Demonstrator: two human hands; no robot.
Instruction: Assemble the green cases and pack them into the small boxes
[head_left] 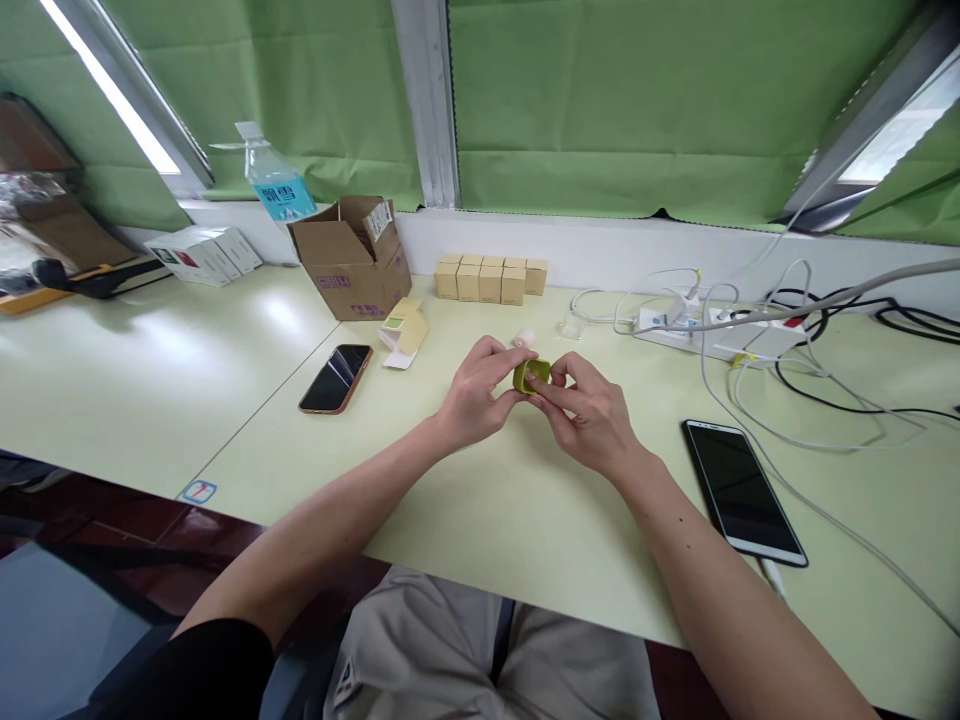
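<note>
My left hand [478, 392] closes its thumb and fingers on the left side of a small yellow-green box [534, 371]. The box is open toward me and looks hollow. From the right, my right hand [591, 408] grips the same box, with a fingertip at or inside its opening. Both hands are just above the table. Right behind the box lies a small pale pinkish item [524, 339], partly hidden by my left fingers. A small clear plastic piece [571, 327] is a little farther back on the right.
Several small tan boxes [491, 280] stand in a row at the wall. An opened carton [409, 328], a cardboard box [352, 265] and a phone [336, 379] are on the left. To the right are a power strip [720, 335], tangled cables and a charging phone [744, 490].
</note>
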